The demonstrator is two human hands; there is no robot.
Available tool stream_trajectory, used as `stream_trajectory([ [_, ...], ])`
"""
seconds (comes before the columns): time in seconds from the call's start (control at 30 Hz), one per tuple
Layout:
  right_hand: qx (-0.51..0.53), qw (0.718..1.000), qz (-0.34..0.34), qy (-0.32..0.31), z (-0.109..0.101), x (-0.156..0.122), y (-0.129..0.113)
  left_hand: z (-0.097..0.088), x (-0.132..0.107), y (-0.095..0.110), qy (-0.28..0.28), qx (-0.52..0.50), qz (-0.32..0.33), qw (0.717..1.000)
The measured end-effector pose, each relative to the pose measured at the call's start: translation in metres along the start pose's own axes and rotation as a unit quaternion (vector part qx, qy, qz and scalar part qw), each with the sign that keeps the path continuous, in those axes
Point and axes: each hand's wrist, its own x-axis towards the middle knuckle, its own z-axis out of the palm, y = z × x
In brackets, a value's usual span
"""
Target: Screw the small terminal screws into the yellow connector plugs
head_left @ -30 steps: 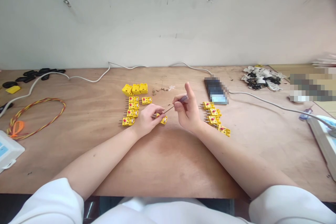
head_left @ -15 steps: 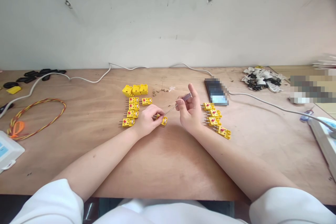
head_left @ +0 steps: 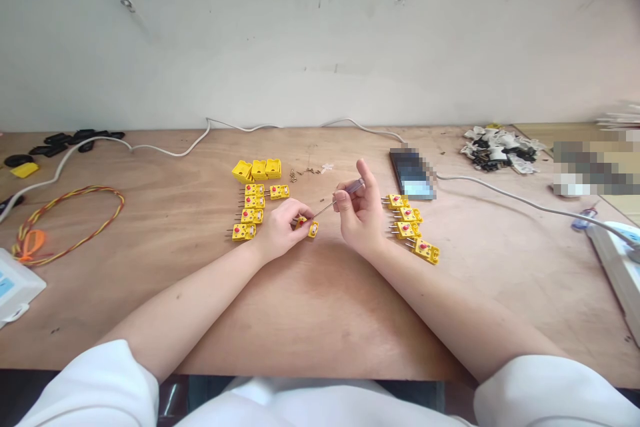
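Note:
Just left of the table's middle, my left hand (head_left: 284, 229) is closed on a small yellow two-pin plug (head_left: 313, 229), its fingers covering much of it. A thin-shafted screwdriver (head_left: 356, 186) lies in the grip of my right hand (head_left: 361, 213), with the index finger raised. The shaft slants down to the left, and its tip meets the plug at my left fingertips. Similar open yellow plugs (head_left: 251, 216) with red centres stand in a column left of my left hand. More yellow plugs (head_left: 407, 230) lie to the right of my right wrist.
Yellow covers (head_left: 259, 169) and small brass screws (head_left: 294, 175) lie behind my hands. A phone (head_left: 413, 173) is at the back right, near a pile of white and black parts (head_left: 500, 149). A coiled red-yellow wire (head_left: 75, 190) and a white cable (head_left: 170, 155) lie left.
Both hands keep nearly the same pose, with the screwdriver tip still at the plug. The whole view has shifted very slightly.

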Motion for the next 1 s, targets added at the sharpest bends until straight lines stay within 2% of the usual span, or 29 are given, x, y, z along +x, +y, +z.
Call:
stream_trajectory([
  [0.13, -0.013, 1.000, -0.015, -0.009, 0.000, 0.001, -0.001, 0.001, -0.002, -0.002, 0.001, -0.008, -0.014, 1.000],
  [0.3, -0.034, 0.999, -0.024, -0.023, -0.001, -0.001, 0.002, 0.001, -0.002, -0.004, -0.009, -0.002, -0.001, 1.000],
  [0.53, -0.066, 0.991, -0.052, -0.102, -0.007, -0.002, 0.005, 0.002, -0.002, -0.004, -0.022, 0.010, 0.022, 0.999],
  [0.8, -0.119, 0.958, -0.122, -0.233, -0.010, 0.007, -0.006, 0.002, 0.002, -0.003, -0.052, 0.016, 0.028, 0.998],
  [1.0, -0.139, 0.952, -0.127, -0.240, -0.010, 0.008, -0.005, 0.000, 0.004, -0.001, -0.069, 0.054, 0.035, 0.996],
])
